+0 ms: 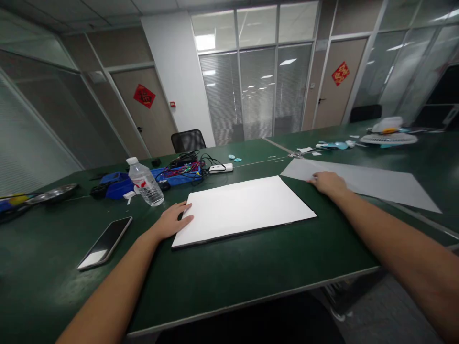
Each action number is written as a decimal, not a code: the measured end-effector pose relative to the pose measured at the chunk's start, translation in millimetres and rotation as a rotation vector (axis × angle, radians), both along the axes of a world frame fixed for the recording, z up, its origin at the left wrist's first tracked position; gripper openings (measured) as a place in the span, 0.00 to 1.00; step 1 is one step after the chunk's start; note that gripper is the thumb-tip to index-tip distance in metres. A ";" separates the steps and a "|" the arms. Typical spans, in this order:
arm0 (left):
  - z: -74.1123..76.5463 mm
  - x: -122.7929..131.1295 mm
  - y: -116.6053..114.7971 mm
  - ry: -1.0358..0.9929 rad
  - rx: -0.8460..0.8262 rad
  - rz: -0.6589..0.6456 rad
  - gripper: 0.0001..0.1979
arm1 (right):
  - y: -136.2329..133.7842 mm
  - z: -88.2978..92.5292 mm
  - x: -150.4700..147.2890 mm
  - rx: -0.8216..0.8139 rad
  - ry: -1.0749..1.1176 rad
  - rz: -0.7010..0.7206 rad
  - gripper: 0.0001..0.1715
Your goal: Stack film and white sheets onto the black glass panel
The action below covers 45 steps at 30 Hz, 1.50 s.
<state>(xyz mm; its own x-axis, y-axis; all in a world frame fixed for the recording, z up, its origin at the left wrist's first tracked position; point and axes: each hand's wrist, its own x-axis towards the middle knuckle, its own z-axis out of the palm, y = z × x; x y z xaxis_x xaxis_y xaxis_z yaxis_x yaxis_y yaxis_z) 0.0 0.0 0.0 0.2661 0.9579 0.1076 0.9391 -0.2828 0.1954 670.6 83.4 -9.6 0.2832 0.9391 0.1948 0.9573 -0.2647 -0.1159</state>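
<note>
A flat white board (242, 208) with a dark edge lies on the green table (229, 272) in front of me. My left hand (174, 220) rests at its left edge, fingers stretched out and touching the board. My right hand (328, 183) lies palm down by the board's far right corner, on the near edge of a large grey sheet (373, 184). Its fingers are slightly curled and hold nothing that I can see.
A dark phone (105, 242) lies left of my left arm. Behind it stand a plastic water bottle (146, 182), blue tool cases with cables (168, 174) and a white adapter (221, 168). A white fan (389, 135) and small parts lie far right. A black chair (188, 140) stands behind the table.
</note>
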 end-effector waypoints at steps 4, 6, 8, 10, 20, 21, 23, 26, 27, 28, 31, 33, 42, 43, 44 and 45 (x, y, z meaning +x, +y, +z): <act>-0.5 -0.1 0.1 -0.036 0.006 0.004 0.48 | -18.5 15.6 -23.8 0.126 -0.052 0.065 0.34; -0.8 -0.1 0.3 -0.056 0.013 0.007 0.49 | -29.5 25.1 -38.0 0.247 -0.067 0.108 0.35; -0.9 0.2 0.1 -0.070 0.023 0.011 0.49 | -41.2 33.6 -55.6 0.337 -0.087 0.213 0.34; -0.3 0.9 -0.7 -0.075 0.031 0.017 0.48 | -53.4 39.2 -77.6 0.371 -0.104 0.348 0.34; -0.4 3.5 -1.6 -0.056 0.003 0.034 0.48 | -77.3 38.5 -156.4 0.175 0.118 1.001 0.30; -1.0 3.3 -1.0 -0.055 -0.001 0.032 0.49 | -70.6 36.9 -147.7 0.213 0.154 0.909 0.31; -1.4 2.9 -0.3 -0.057 -0.005 0.030 0.49 | -54.7 32.8 -120.4 0.294 0.139 0.662 0.31; -0.4 2.5 -1.0 -0.062 -0.012 0.039 0.48 | -34.6 25.4 -70.2 0.268 0.006 0.348 0.31; 0.0 2.4 -1.4 -0.062 -0.016 0.041 0.48 | -30.6 23.4 -55.8 0.223 -0.008 0.257 0.31; 0.3 2.3 -1.8 -0.061 -0.018 0.041 0.48 | -28.2 21.8 -44.1 0.176 -0.002 0.184 0.31; -0.7 1.5 -1.8 -0.059 -0.006 0.033 0.49 | -27.4 20.0 -30.2 0.094 0.069 0.096 0.30; -2.7 0.7 -0.8 -0.056 0.009 0.024 0.49 | -30.0 20.6 -37.7 0.076 0.085 0.136 0.30; -5.8 -1.9 0.7 -0.047 0.003 0.010 0.51 | -50.2 23.0 -117.4 0.063 0.016 0.598 0.32; -5.6 -1.7 0.6 -0.046 -0.002 0.006 0.51 | -52.4 22.7 -122.1 0.077 -0.004 0.636 0.32; -5.5 -1.5 0.7 -0.045 -0.004 0.004 0.51 | -54.4 22.5 -125.5 0.087 -0.024 0.662 0.33; -5.4 -1.1 0.8 -0.045 -0.003 0.003 0.51 | -56.2 22.3 -127.8 0.094 -0.039 0.676 0.33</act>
<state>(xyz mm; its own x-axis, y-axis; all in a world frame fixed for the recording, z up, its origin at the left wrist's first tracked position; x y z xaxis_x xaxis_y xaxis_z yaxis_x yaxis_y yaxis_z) -1.1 0.8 -5.4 0.2584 0.9590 0.1167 0.9300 -0.2797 0.2386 542.8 27.3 12.6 -0.3681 0.8860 0.2820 0.9128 0.4021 -0.0717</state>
